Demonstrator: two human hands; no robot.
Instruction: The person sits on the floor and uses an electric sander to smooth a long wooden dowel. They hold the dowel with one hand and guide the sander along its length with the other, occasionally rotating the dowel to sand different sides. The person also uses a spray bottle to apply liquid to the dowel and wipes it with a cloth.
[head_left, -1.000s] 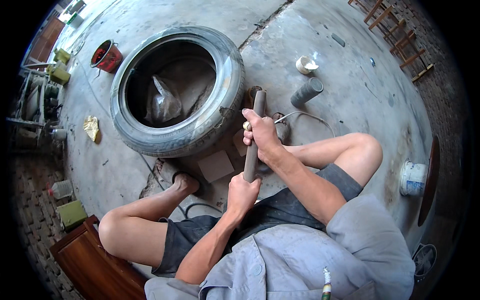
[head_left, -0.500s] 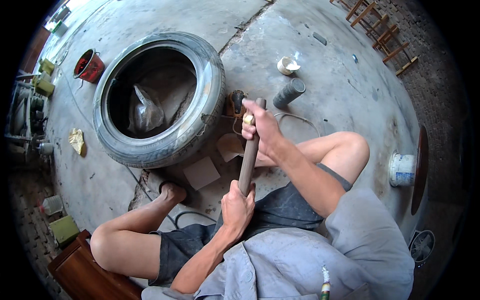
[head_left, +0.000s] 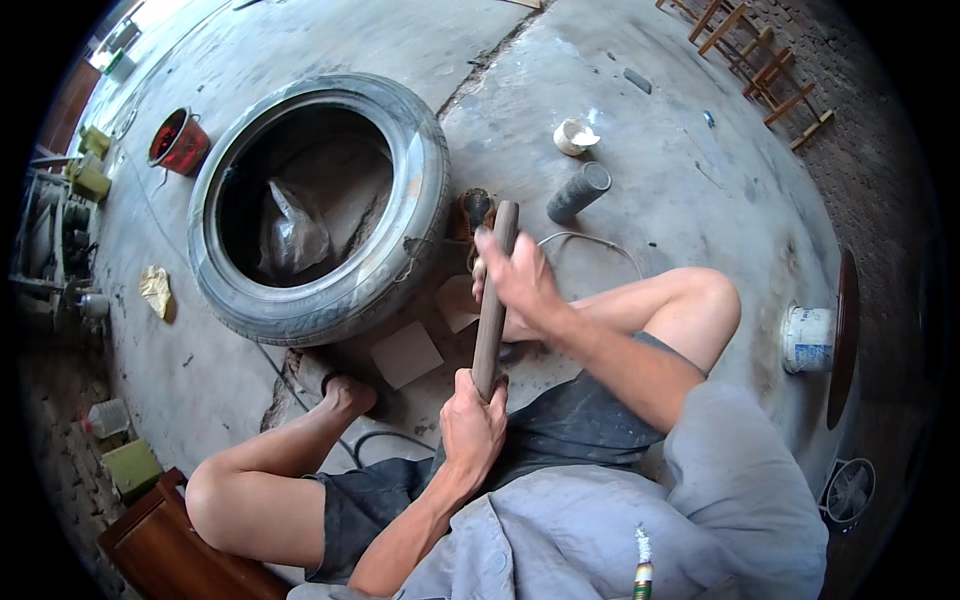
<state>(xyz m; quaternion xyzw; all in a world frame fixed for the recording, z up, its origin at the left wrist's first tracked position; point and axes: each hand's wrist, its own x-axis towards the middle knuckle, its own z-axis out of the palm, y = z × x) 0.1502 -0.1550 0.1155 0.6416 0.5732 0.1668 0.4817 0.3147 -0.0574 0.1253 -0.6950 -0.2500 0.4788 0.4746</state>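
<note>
A greyish-brown round wooden stick point(head_left: 491, 345) slants upward from my lap. Its lower end sits in my left hand point(head_left: 473, 425), whose fingers are wrapped tightly round it. Higher up, my right hand point(head_left: 525, 285) is closed about the stick near its top end, slightly smeared by motion. A small yellowish bit shows at the right fingers; what it is I cannot make out. Just beyond the stick's tip, an orange-and-black power tool point(head_left: 477, 208) lies on the floor, partly hidden by that hand.
A big tyre point(head_left: 425, 165) lies at front left, with a clear plastic bag point(head_left: 297, 235) inside it. Nearby are a square sheet point(head_left: 407, 355), a dark cylinder point(head_left: 580, 192), a small white tub point(head_left: 574, 137), a red-stained bucket point(head_left: 179, 142) and a white bucket point(head_left: 806, 338). A cable point(head_left: 600, 238) crosses the floor.
My right hand has slid a little down the stick toward me, and its fingers have shifted. The stick's top has tipped slightly left. My left hand keeps its hold.
</note>
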